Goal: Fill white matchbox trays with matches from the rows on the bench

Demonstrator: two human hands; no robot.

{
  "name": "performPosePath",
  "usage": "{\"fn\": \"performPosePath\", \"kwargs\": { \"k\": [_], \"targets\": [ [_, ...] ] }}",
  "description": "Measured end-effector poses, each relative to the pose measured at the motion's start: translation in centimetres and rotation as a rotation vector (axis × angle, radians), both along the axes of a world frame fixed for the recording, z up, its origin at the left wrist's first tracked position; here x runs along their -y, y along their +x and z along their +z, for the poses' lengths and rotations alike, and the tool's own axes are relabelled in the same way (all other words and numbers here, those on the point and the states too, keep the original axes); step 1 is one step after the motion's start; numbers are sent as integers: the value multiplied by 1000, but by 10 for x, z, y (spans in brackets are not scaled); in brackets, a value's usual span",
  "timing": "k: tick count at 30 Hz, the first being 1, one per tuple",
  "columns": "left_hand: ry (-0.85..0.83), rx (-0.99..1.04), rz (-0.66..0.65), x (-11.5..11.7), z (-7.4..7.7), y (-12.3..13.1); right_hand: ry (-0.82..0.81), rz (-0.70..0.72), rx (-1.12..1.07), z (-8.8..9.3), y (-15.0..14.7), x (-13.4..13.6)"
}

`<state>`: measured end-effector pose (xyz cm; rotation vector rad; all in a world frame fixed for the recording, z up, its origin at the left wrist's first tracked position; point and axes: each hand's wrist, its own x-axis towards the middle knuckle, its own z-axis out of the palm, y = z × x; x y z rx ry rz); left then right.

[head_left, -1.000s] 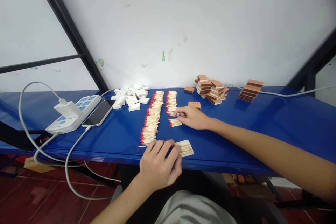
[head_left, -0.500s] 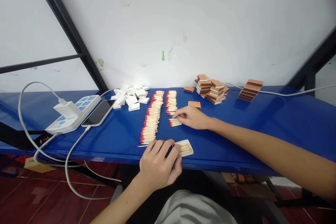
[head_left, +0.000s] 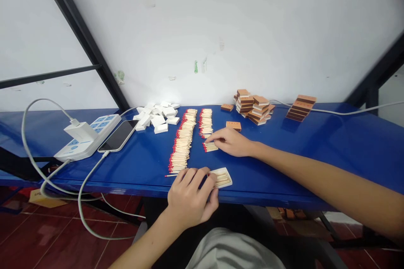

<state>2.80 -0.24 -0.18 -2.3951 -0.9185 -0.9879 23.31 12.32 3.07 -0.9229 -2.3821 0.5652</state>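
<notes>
My left hand [head_left: 192, 195] rests at the table's front edge, its fingers closed on a white matchbox tray [head_left: 227, 182] with several matches [head_left: 221, 177] inside; the hand covers the tray's left end. My right hand [head_left: 232, 142] is over a small group of red-headed matches [head_left: 211, 147]. Its index finger stretches out to the heads of that group, while the other fingers are curled under and partly hidden. Just beyond lies a short row of matches [head_left: 206, 122]. A longer, thicker row of matches [head_left: 183, 141] runs to its left.
White matchbox trays [head_left: 158, 114] are heaped at the back left. Orange-brown matchboxes [head_left: 254, 107] are stacked at the back right, with a joined block of them [head_left: 301, 108] farther right. A phone [head_left: 118, 135] and a power strip [head_left: 86, 136] with cables occupy the left.
My right index finger has shifted slightly and stretched out more over the small match group. The left hand and the tray stay where they were.
</notes>
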Motion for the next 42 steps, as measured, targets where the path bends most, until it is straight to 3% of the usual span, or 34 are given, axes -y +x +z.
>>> {"fn": "performPosePath", "kwargs": {
  "k": [42],
  "targets": [
    [3, 6, -7, 0, -3, -1, 44, 105, -15, 6, -1, 6]
  ]
}}
